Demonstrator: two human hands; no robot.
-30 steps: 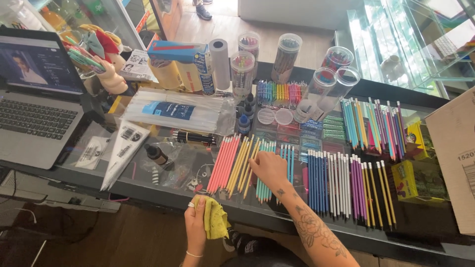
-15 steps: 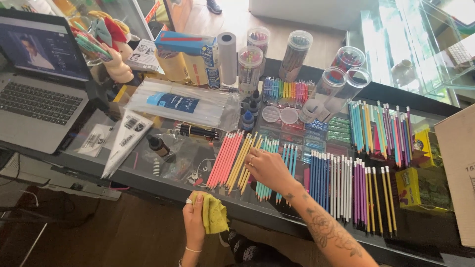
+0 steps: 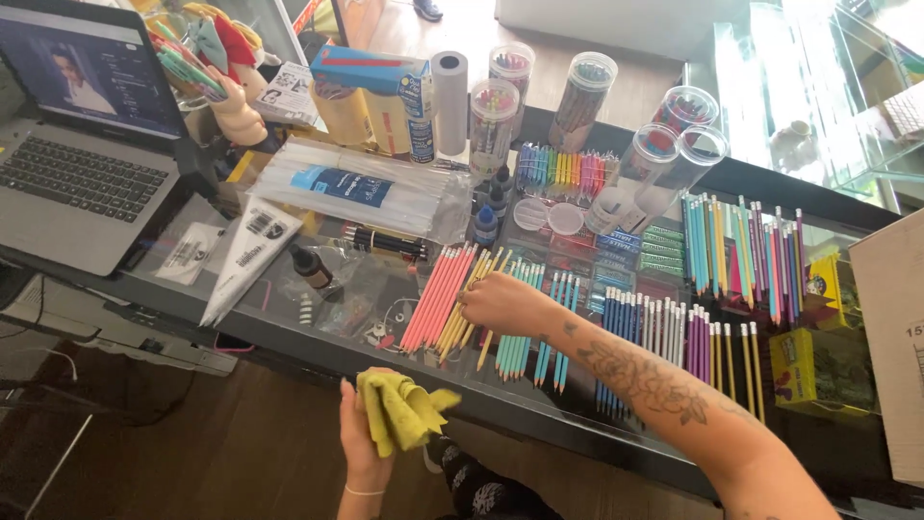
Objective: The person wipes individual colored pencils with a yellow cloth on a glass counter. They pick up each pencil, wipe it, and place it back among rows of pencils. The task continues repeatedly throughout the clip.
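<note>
My left hand [image 3: 361,433] holds a crumpled yellow cloth [image 3: 399,411] just below the front edge of the glass counter [image 3: 318,332]. My right hand [image 3: 500,303] reaches across the counter with its fingers curled over the yellow pencils [image 3: 474,294]. Those lie between a row of pink pencils [image 3: 438,294] and a row of teal pencils [image 3: 525,318]. Further right are blue, white and purple pencils [image 3: 654,332] in neat rows.
An open laptop [image 3: 82,154] sits at the left. Clear tubs of crayons [image 3: 491,111], a paper roll [image 3: 449,101], a blue box [image 3: 380,91] and bagged white sticks [image 3: 351,188] stand at the back. A cardboard box [image 3: 890,337] is at the right edge.
My right hand has slid left from the teal pencils onto the yellow ones. The left hand and cloth stay below the counter edge. The camera has come closer.
</note>
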